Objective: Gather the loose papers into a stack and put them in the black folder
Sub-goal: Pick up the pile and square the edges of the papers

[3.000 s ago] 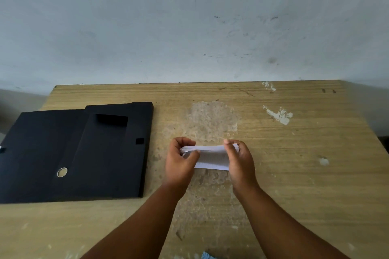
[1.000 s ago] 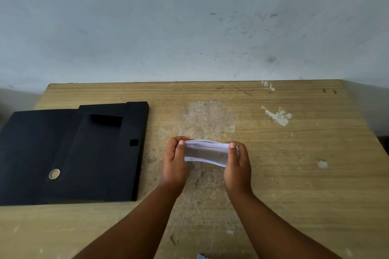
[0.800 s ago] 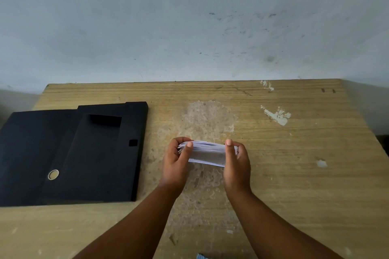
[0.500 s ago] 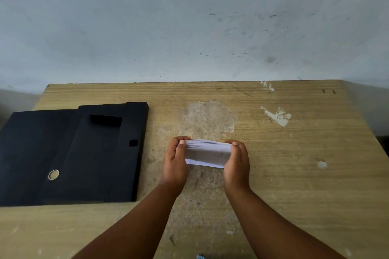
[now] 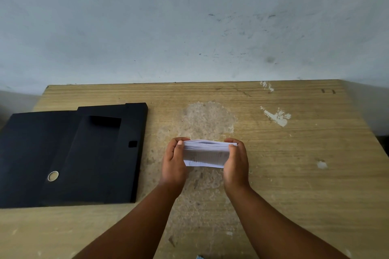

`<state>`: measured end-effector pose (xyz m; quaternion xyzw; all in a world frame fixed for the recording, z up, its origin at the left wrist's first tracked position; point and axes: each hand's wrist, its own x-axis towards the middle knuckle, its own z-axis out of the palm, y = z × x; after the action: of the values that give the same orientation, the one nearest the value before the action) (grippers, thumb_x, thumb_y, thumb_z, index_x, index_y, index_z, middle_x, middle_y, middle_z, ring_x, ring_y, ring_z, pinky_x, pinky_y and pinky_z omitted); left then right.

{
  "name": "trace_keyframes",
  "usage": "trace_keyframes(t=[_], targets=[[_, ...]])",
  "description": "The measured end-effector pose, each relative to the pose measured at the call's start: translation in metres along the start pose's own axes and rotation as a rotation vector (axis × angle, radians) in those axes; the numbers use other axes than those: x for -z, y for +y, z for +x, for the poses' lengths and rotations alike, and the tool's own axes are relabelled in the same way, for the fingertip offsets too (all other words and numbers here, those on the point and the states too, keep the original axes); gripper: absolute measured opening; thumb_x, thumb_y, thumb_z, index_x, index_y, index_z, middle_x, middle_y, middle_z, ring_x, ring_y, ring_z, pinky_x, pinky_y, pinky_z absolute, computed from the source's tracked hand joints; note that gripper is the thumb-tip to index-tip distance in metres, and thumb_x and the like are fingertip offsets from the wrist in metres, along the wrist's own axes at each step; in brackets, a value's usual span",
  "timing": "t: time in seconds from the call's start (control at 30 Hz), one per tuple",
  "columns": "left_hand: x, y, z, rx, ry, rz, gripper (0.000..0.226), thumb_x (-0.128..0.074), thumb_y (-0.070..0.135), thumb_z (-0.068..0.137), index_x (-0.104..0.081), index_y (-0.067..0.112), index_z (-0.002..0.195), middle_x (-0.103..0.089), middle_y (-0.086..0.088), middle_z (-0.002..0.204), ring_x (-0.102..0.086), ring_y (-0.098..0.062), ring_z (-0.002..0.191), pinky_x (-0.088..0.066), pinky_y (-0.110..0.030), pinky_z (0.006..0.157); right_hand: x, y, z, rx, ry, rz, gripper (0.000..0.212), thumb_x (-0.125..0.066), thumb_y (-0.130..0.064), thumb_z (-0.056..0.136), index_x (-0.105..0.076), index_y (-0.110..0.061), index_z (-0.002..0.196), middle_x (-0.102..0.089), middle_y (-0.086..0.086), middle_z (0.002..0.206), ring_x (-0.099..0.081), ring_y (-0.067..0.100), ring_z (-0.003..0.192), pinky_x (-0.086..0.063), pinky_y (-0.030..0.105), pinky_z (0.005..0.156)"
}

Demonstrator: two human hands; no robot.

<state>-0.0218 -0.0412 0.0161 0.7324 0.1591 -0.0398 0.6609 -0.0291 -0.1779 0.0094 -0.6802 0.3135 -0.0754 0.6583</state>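
1. Stack of papers [image 5: 205, 154]: white sheets with faint print, gathered into one bundle and held between both hands above the middle of the table. The top edges fan slightly apart; the lower edge hangs toward the tabletop, and whether it touches the wood cannot be told.
2. Left hand [image 5: 174, 162]: closed on the left end of the bundle, thumb on the near face, fingers curled behind.
3. Right hand [image 5: 236, 161]: closed on the right end in the same manner, thumb forward on the upper corner.
4. Black folder [image 5: 69, 153]: lies open and flat well to the left of the grip, apart from the papers. A round metal-rimmed hole shows on its near-left panel, a small square cut-out on the right flap, and a dark recess near its far edge.
5. Table [image 5: 294, 174]: worn wood. A pale scuffed patch spreads directly under and beyond the grip; white paint flecks lie to the far right of it.
6. Wall [image 5: 189, 27]: pale, marked, rising straight behind the table.
7. Passage between grip and folder: bare wood only.
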Motion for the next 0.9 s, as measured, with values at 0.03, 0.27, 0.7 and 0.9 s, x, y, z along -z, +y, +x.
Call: trace_keyframes(t=[0.03,0.27,0.7,0.9], targets=[[0.000,0.001,0.000,0.001,-0.002,-0.005,0.030,-0.036,0.017,0.109,-0.065,0.009,0.105,-0.065,-0.008,0.109,-0.054,-0.009,0.089,-0.043,0.000,0.061,0.000,0.001,0.000,-0.001,-0.001,0.016,0.026,-0.038,-0.031,0.095,-0.061,-0.020,0.100,-0.059,-0.007,0.095,-0.054,0.012,0.088,-0.040,0.028,0.067],[0.007,-0.003,-0.001,-0.017,-0.147,-0.050,0.023,-0.051,0.035,0.100,-0.062,0.016,0.109,-0.064,-0.009,0.112,-0.056,-0.010,0.094,-0.049,-0.016,0.075,0.008,0.004,0.001,0.056,-0.152,-0.051,0.047,-0.038,-0.058,0.084,-0.055,-0.024,0.113,-0.059,-0.008,0.104,-0.056,0.009,0.094,-0.043,0.026,0.072],[0.014,-0.014,0.016,-0.146,-0.017,0.314,0.027,-0.067,0.008,0.095,-0.057,0.033,0.093,-0.068,0.008,0.092,-0.065,-0.006,0.084,-0.050,-0.013,0.063,0.023,0.014,0.011,0.380,-0.159,-0.514,0.022,-0.055,-0.013,0.097,-0.057,-0.015,0.118,-0.066,-0.004,0.105,-0.063,0.013,0.095,-0.052,0.024,0.075],[0.004,-0.029,0.009,-0.017,-0.023,0.226,0.021,-0.063,0.007,0.096,-0.057,0.024,0.107,-0.068,0.006,0.101,-0.067,-0.012,0.096,-0.050,-0.022,0.073,0.021,0.031,-0.001,0.317,-0.107,-0.487,0.018,-0.053,-0.014,0.098,-0.055,-0.019,0.115,-0.064,-0.009,0.092,-0.064,0.010,0.081,-0.045,0.017,0.065]])
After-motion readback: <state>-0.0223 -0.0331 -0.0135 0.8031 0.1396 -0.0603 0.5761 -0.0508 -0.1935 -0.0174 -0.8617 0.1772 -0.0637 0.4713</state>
